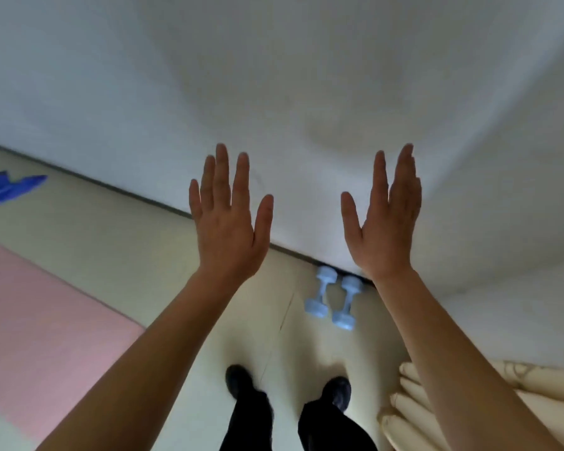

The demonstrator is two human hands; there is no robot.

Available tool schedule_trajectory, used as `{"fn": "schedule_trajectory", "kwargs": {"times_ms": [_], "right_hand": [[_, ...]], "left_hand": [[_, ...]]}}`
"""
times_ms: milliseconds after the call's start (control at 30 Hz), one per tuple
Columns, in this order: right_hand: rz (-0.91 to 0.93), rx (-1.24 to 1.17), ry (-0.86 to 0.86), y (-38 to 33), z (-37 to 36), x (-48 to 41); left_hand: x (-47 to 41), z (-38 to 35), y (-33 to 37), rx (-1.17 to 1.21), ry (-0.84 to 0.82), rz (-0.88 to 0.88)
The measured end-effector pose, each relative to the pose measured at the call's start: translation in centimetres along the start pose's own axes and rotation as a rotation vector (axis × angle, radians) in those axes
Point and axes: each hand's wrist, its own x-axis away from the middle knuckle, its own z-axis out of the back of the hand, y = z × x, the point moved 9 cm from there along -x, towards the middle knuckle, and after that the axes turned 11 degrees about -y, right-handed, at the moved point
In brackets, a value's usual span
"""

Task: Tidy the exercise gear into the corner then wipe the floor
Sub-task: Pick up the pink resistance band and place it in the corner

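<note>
My left hand and right hand are raised with fingers straight and spread, holding nothing. The two dumbbells lie side by side against the wall, centre right. The pink mat lies flat at lower left. I judge it next: roll it tightly, set it beside the dumbbells, then fetch the blue cloth at far left.

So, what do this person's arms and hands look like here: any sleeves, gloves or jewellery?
The left hand and right hand wear no gloves, rings, watch or wristband that shows. The left forearm and right forearm are bare to the frame's edge, no sleeves in view. Lower down: black trousers and dark shoes.
</note>
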Motion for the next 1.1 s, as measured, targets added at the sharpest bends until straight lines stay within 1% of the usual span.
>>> {"fn": "schedule_trajectory", "kwargs": {"times_ms": [133,300,400,533,600,667,767,867,967,1100], "right_hand": [[0.225,-0.012,-0.046,-10.0,2.7,-1.0],[0.516,-0.032,-0.045,-25.9,4.9,1.1],[0.653,-0.091,-0.027,-35.7,5.5,5.9],[0.826,-0.168,0.02,-48.5,5.6,15.5],[0.87,-0.236,0.039,-54.6,5.4,20.6],[0.889,-0.289,0.014,-60.7,4.5,25.7],[1.019,-0.307,-0.061,-70.1,2.6,33.3],[1.158,-0.303,-0.105,-77.8,0.7,39.0],[1.237,-0.314,-0.124,-83.8,-1.8,41.9],[1.304,-0.309,-0.126,-91.2,-7.4,43.3]], "left_hand": [[5.6,9.2,-5.2,-0.076,0.078,0.172],[14.1,22.0,-11.8,-0.196,0.222,0.339],[21.4,29.2,-16.3,-0.263,0.278,0.44],[34.9,37.7,-22.1,-0.359,0.35,0.539],[42.4,41.4,-25.5,-0.404,0.357,0.624],[49.9,44.7,-28.8,-0.442,0.376,0.708],[59.2,49.1,-32.7,-0.492,0.403,0.796],[65.5,52.3,-36.6,-0.534,0.464,0.877],[69.7,54.2,-41.0,-0.561,0.508,0.946],[72.3,54.7,-48.7,-0.564,0.493,1.012]]}}
